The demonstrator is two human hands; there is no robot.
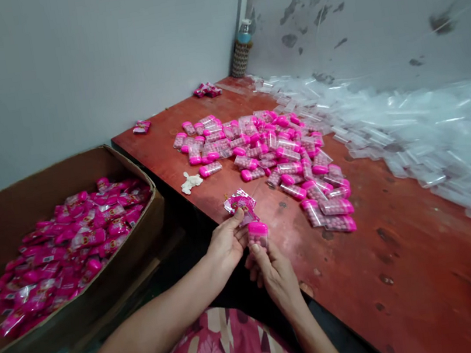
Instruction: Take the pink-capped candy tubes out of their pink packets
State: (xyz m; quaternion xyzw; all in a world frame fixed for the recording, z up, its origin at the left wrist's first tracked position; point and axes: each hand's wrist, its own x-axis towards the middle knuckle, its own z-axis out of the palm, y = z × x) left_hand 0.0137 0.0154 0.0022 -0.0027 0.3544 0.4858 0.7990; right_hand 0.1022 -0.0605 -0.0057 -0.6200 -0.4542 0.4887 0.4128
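Between the finger and thumb of my left hand point(227, 244) is a pink printed wrapper point(241, 200), held over the table's near edge. My right hand point(275, 274) grips a small clear container with a pink cap point(258, 232), cap upward, just beside the wrapper. The two held things are very close, and I cannot tell whether they touch. Past my hands lies a heap of similar pink-capped containers point(290, 168), filled with small pink balls. A white lump point(191, 182) rests near the table edge, left of the heap.
The red table point(408, 268) carries a long pile of clear plastic sleeves point(423, 130) along its right side. A cardboard box point(127, 163) at the left holds many pink wrapped packs point(89, 236). Pink wrappers point(207, 90) and a bottle point(240, 49) stand at the back.
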